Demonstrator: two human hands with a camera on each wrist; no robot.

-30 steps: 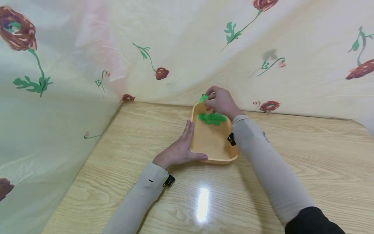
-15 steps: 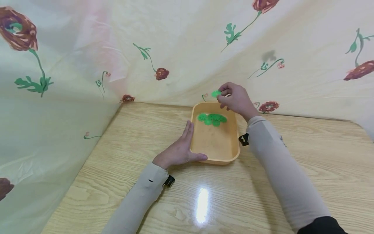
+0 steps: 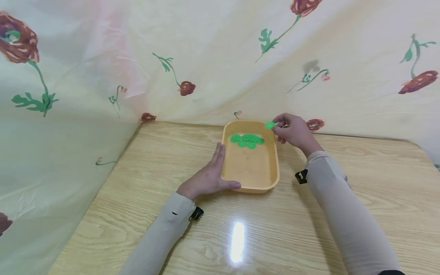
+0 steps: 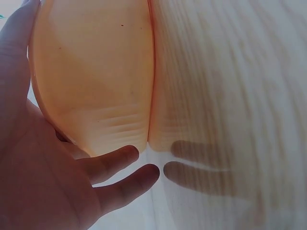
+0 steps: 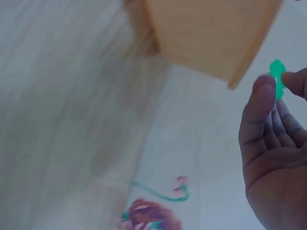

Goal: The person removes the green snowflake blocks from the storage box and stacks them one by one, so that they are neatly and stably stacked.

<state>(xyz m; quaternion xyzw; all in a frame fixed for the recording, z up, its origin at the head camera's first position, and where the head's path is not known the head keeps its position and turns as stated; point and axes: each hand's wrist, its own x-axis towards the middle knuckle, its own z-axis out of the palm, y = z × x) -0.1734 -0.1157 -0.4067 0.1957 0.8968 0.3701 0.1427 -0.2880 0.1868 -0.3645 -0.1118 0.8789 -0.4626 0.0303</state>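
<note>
In the head view, an orange plastic tray (image 3: 249, 168) stands on the wooden table. A cluster of flat green discs (image 3: 246, 140) lies inside it toward the far end. My left hand (image 3: 207, 175) rests against the tray's left side with straight fingers, its thumb over the near-left corner; the left wrist view has this hand (image 4: 57, 182) beside the outer wall (image 4: 96, 57). Between thumb and forefinger, my right hand (image 3: 295, 131) pinches a green disc (image 3: 270, 125) at the tray's far-right corner. Notches mark that disc's edge (image 5: 277, 79) in the right wrist view.
A pale flowered sheet (image 3: 206, 57) hangs behind the table and along its left side. The tray stands a little in front of the back sheet. Bare wooden table (image 3: 158, 160) extends around the tray.
My right hand has moved right, from above the tray's far end to its far-right corner, still pinching the green disc, and has come lower since half a second ago. My left hand stays on the tray.
</note>
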